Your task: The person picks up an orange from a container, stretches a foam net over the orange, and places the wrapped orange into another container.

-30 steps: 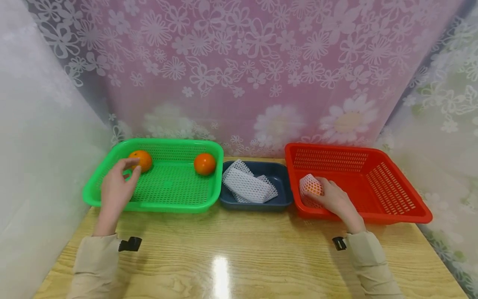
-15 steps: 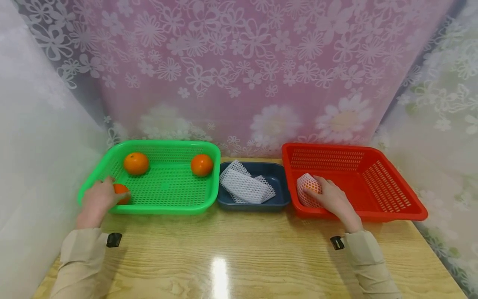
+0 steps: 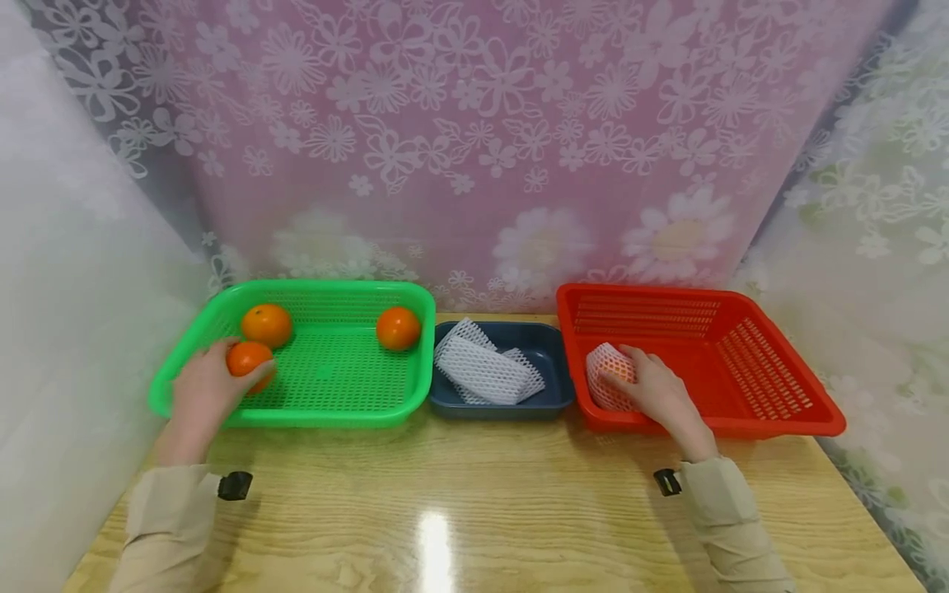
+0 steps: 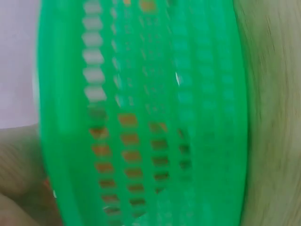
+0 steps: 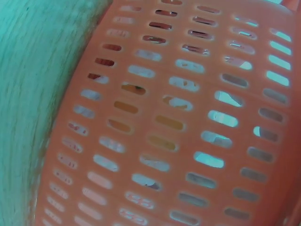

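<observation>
Left hand [image 3: 206, 385] grips a bare orange [image 3: 249, 359], right hand [image 3: 660, 389] a netted orange [image 3: 614, 372]

Taking twelve o'clock as the far side, the wood-grain table [image 3: 334, 511] lies nearest, with the left sleeve [image 3: 170, 511] and right sleeve [image 3: 730, 511] reaching over it, a black strap at each wrist.

Beyond it, three containers stand side by side. The left hand is inside the green basket [image 3: 319, 416], thumb and fingers curled round the bare orange at nine o'clock; whether that fruit is lifted is unclear. In the left wrist view, blurred, orange colour shows through the basket's slots. The right hand is inside the red basket [image 3: 704, 428], fingers and thumb pinching the netted orange at nine o'clock, against the wall; the right wrist view shows orange and white through the slots.

Between the baskets, the dark blue tray [image 3: 559, 362] holds overlapping white foam nets [image 3: 485, 368], mostly on its nine o'clock half.

Farther back in the green basket, a second orange [image 3: 267, 323] sits at about eleven o'clock, just beyond the gripped one, and a third orange [image 3: 398, 329] between two and three o'clock.

Farthest, a pink flower-patterned curtain [image 3: 519, 123] hangs at twelve o'clock.
</observation>
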A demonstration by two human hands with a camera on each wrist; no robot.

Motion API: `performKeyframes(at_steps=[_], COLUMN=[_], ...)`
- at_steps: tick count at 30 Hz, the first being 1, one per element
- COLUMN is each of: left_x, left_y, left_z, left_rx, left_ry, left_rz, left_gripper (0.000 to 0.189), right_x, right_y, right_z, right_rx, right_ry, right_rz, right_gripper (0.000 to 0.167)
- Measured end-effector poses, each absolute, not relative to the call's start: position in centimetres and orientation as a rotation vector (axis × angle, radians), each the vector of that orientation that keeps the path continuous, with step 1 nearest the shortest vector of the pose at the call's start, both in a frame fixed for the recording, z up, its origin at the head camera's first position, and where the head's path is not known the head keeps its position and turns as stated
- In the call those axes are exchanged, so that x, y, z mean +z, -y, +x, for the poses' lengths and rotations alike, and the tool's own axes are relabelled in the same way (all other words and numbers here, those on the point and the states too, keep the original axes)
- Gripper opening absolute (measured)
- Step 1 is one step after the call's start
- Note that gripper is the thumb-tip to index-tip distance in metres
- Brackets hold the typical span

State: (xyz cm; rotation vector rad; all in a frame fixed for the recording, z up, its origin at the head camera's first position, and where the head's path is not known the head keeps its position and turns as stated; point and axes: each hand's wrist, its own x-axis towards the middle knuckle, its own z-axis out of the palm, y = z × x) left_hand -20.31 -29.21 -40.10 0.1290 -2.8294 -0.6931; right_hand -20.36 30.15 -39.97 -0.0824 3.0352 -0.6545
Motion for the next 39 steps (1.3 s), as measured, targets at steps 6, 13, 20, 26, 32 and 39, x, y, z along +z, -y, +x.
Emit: performKeyframes(at_steps=[6, 13, 20, 26, 32, 39], left_x=[-38.8, -37.7, -37.6, -37.8, -38.5, -38.8], left_y=[25.0, 20.1, 15.5, 11.9, 9.1, 6.8], left_z=[-19.6, -19.0, -18.2, -17.0, -16.2, -15.4], left_rx=[-0.757, -0.818, -0.918, -1.063, -1.186, -1.385], left_ry=[2.615, 2.353, 2.289, 2.345, 2.400, 2.479], left_rz=[-0.016, -0.276, -0.418, -0.497, -0.554, -0.535], left_gripper=[0.072, 0.069, 0.073, 0.074, 0.070, 0.063], right_x=[-39.9, -39.3, -38.2, -38.1, -39.5, -40.6], right_y=[-30.1, -27.9, -23.4, -19.0, -15.7, -13.5], right_z=[-20.0, -18.8, -17.5, -16.2, -15.5, -15.1], right_rx=[-0.721, -0.947, -1.320, -1.355, -1.300, -1.472], right_ry=[-3.172, -3.441, -3.512, -3.379, -3.185, -2.982], right_rz=[-0.088, -0.142, -0.531, -0.907, -1.106, -1.093], right_gripper=[0.063, 0.043, 0.036, 0.045, 0.063, 0.076])
